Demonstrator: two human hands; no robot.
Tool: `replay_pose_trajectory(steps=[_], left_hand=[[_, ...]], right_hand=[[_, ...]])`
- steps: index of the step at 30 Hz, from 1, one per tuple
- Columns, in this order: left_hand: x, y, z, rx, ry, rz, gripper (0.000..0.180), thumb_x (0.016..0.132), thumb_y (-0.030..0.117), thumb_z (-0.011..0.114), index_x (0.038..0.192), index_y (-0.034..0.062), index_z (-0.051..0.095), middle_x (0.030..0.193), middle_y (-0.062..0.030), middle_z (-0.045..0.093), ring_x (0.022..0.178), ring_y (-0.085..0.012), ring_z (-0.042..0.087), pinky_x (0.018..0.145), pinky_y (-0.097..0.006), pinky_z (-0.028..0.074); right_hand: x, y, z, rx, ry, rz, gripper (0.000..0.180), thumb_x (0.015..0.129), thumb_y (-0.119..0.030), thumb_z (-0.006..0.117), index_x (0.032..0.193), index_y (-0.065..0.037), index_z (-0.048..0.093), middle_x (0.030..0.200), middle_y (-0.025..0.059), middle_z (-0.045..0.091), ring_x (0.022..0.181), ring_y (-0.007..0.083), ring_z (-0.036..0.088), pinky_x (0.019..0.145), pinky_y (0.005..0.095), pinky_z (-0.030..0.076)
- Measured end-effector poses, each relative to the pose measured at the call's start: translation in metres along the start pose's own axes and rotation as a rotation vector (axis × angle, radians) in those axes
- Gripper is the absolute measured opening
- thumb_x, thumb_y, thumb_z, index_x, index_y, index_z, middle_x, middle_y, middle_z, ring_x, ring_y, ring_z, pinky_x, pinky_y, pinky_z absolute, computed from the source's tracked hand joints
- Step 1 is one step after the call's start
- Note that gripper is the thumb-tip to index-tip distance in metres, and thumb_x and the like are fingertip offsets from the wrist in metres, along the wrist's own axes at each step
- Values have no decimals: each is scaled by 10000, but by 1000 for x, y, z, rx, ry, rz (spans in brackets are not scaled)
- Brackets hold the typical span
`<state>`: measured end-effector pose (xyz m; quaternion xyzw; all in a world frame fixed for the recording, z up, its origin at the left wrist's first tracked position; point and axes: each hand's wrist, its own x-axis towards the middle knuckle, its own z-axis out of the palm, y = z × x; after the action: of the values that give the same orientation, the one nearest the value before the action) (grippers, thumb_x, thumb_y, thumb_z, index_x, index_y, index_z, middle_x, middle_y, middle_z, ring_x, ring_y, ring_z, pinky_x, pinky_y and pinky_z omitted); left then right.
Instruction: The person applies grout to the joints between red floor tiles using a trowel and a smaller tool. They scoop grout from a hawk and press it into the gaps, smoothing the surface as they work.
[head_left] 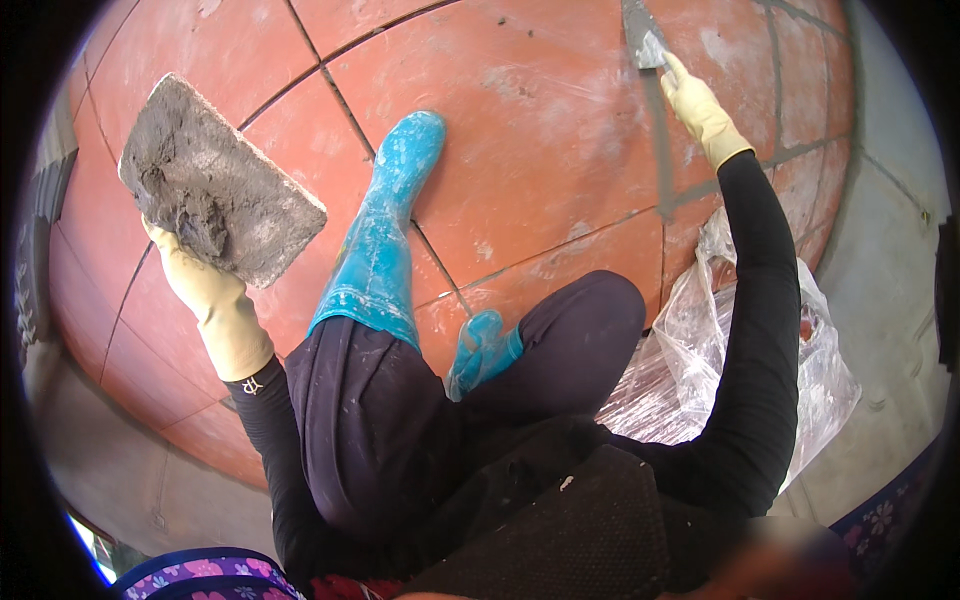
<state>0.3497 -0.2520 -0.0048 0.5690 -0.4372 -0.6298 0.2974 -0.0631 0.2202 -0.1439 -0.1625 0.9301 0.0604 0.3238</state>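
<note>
My left hand [216, 298], in a pale yellow rubber glove, holds a rectangular mortar board [285, 218] by its near edge. Its fingers are mostly hidden under the board. Grey wet mortar [185, 155] covers the top, with a thicker lump close to my thumb. At the upper right my right hand [703, 112], gloved alike, is closed round the handle of a small trowel [641, 32]. The metal blade lies along a joint between terracotta floor tiles [520, 120]. Below the blade, that joint [661, 145] is filled with grey mortar.
Joints around my turquoise rubber boots [385, 230] are dark and narrow; those at the far right [775, 70] are grey. Crumpled clear plastic sheeting [670, 365] lies beside my right arm. Grey concrete [885, 270] borders the tiles on the right. Dark objects stand at the left edge.
</note>
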Motion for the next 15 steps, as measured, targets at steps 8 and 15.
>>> replay_pose_trajectory(steps=[8,15], left_hand=[[-4,7,11,-15,-49,-6,479,1071,352,369,1466,88,431,1425,-112,527,1294,-273,527,1103,-437,415],[-8,15,19,39,-34,4,501,1064,403,379,1484,133,431,1472,-81,489,1332,-292,494,1115,-467,411]], right_hand=[[-68,35,14,-31,-13,-39,545,1021,-317,472,1540,-239,326,986,265,697,943,436,668,852,527,494],[-105,63,33,-51,-49,-30,566,1012,-311,490,1545,-259,307,962,261,697,907,438,671,821,532,501]])
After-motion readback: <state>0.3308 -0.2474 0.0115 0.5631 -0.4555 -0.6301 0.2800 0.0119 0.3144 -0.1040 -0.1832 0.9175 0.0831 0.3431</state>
